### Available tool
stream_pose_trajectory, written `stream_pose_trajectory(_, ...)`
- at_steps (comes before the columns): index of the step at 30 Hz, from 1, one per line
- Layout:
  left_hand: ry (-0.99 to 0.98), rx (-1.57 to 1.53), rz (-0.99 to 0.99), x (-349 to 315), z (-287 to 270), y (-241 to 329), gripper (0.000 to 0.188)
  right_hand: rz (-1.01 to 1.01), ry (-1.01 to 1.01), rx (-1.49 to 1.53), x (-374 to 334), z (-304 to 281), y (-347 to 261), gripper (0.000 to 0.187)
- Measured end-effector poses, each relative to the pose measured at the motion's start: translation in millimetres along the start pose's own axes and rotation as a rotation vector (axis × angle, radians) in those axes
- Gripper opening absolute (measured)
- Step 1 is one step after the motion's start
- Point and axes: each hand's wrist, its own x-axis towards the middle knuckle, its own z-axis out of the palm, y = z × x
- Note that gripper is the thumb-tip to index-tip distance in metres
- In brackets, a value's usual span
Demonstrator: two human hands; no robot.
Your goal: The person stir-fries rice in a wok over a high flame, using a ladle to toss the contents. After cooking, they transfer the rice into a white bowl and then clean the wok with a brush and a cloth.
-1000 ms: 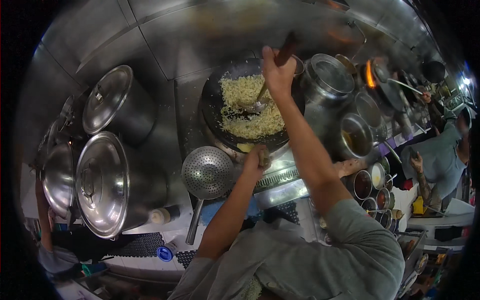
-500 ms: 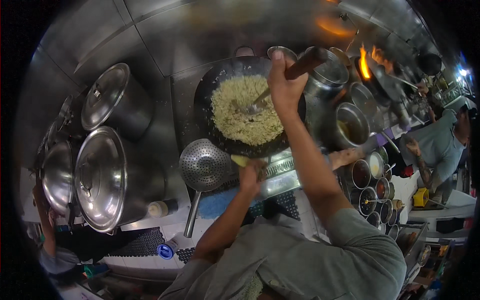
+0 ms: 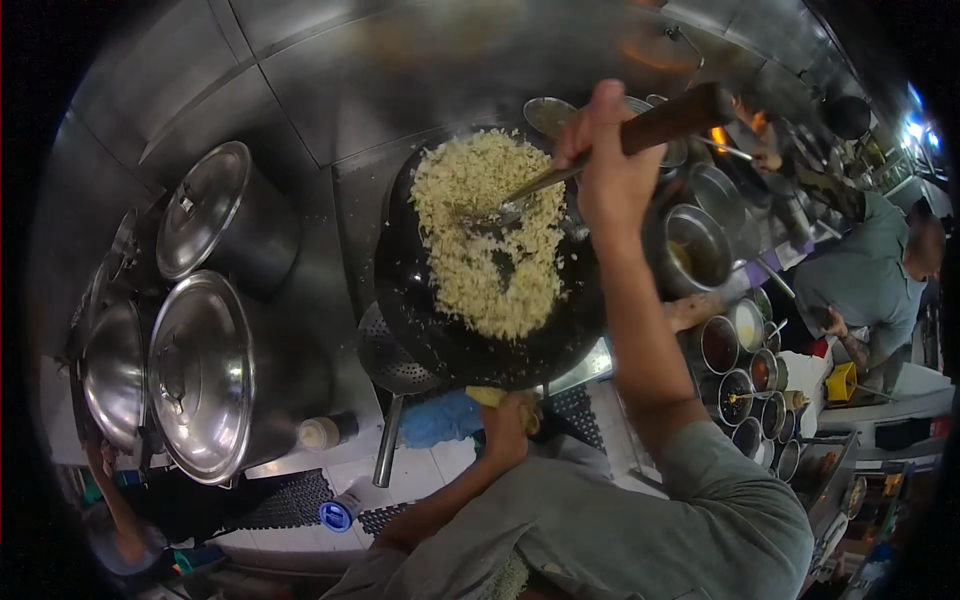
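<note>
A large dark wok point(image 3: 470, 360) holds a pale heap of fried rice point(image 3: 490, 190), with grains loose in the middle. My right hand point(image 3: 615, 175) is wrapped round the thick wooden handle of a wok spatula point(image 3: 540, 185); its metal end is sunk in the rice, so its exact shape is hidden. At the wok's near rim my left hand point(image 3: 507, 430) is closed on a folded yellow cloth point(image 3: 487, 396). Any handle under that cloth is hidden. Partly beneath the wok's left side lies a perforated strainer point(image 3: 385, 350), its handle pointing toward me.
Large lidded steel pots point(image 3: 205, 375) stand on the left. To the right are open pots point(image 3: 697, 250) and several sauce containers point(image 3: 720, 343). A flame point(image 3: 718, 138) burns farther right, near a co-worker point(image 3: 865, 260). Near the front edge sit a blue cloth point(image 3: 440, 418) and a bottle point(image 3: 322, 432).
The wok has come nearer to me with my left hand and now covers part of the strainer. The rice has spread lengthwise. My right hand has shifted right with the spatula.
</note>
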Motion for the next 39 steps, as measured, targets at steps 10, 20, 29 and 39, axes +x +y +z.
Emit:
stream_pose_trajectory(10,0.086,-0.023,0.022,-7.2,6.1,13.4,0.004,0.133,-0.032,0.013,-52.4,-12.9,43.0,0.054)
stream_pose_trajectory(20,-0.063,0.032,0.074,53.1,-24.8,-7.9,0.007,0.162,-0.044,-0.187,-78.9,-18.7,44.0,0.054)
stream_pose_trajectory(29,-0.146,-0.108,0.111,85.6,-13.7,26.3,0.006,0.157,-0.071,-0.211,-117.0,-19.1,27.5,0.054)
stream_pose_trajectory(39,-0.22,-0.085,0.187,73.9,-2.8,57.2,0.014,0.041,-0.154,-0.265,-115.6,-6.5,-11.3,0.056)
